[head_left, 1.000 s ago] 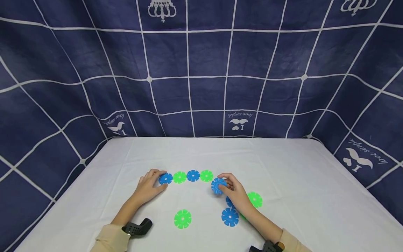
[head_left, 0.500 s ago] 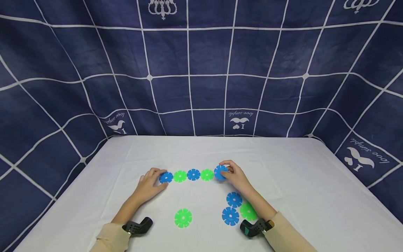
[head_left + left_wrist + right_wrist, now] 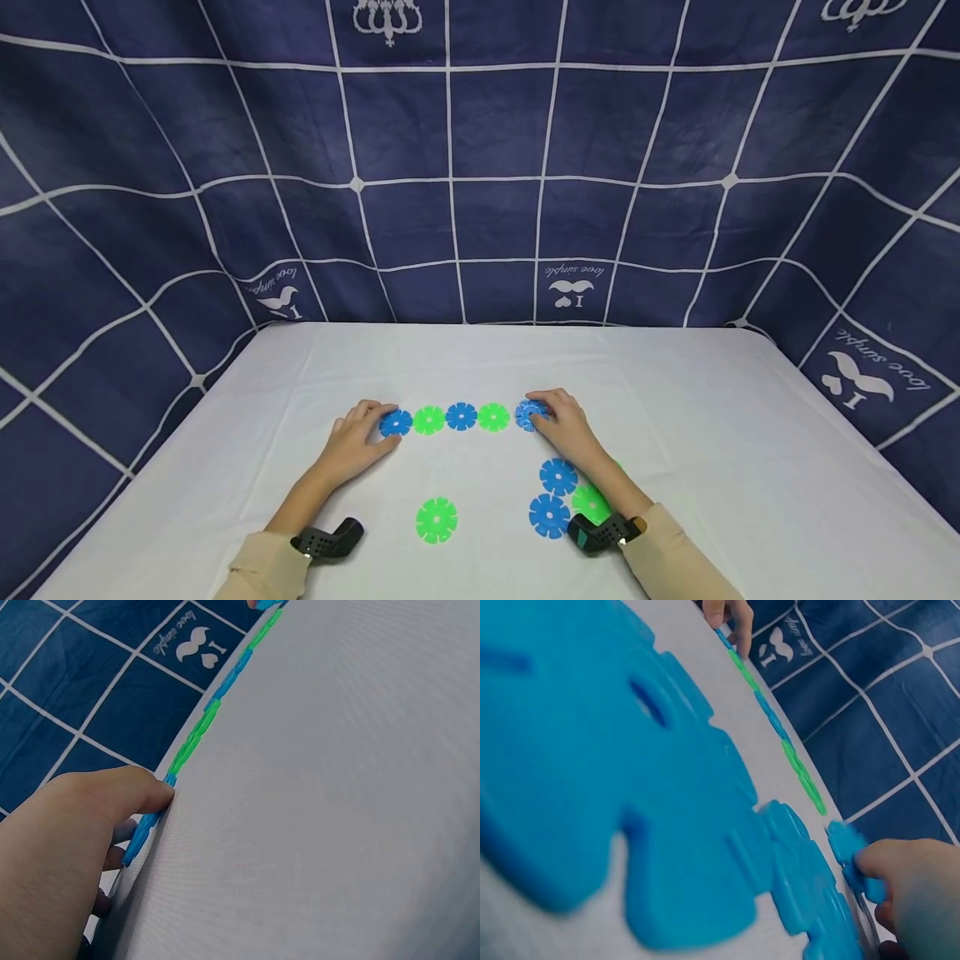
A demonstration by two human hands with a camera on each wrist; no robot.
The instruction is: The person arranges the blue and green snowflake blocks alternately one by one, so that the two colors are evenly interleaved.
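Observation:
A row of flower-shaped interlocking discs runs across the table, alternating blue and green. My left hand (image 3: pixel 358 440) holds the blue disc (image 3: pixel 395 422) at the row's left end between thumb and fingers. To its right come a green disc (image 3: pixel 428 420), a blue disc (image 3: pixel 461 416) and another green disc (image 3: pixel 493 417). Just past that end, across a small gap, my right hand (image 3: pixel 567 427) pinches a blue disc (image 3: pixel 524 413). In the right wrist view this held disc (image 3: pixel 845 844) tilts, with the thumb (image 3: pixel 885 859) on its face.
A lone green disc (image 3: pixel 437 520) lies nearer the front edge. Two blue discs (image 3: pixel 558 476) (image 3: pixel 549 516) and a green disc (image 3: pixel 591 503) lie beside the right forearm, which mostly hides another green one. A dark blue checked curtain (image 3: pixel 495 225) hangs behind the white table (image 3: pixel 480 358).
My right hand has carried its blue disc away from the loose discs to the row's right end, then lowered it and shifted slightly right. The left hand has stayed in place.

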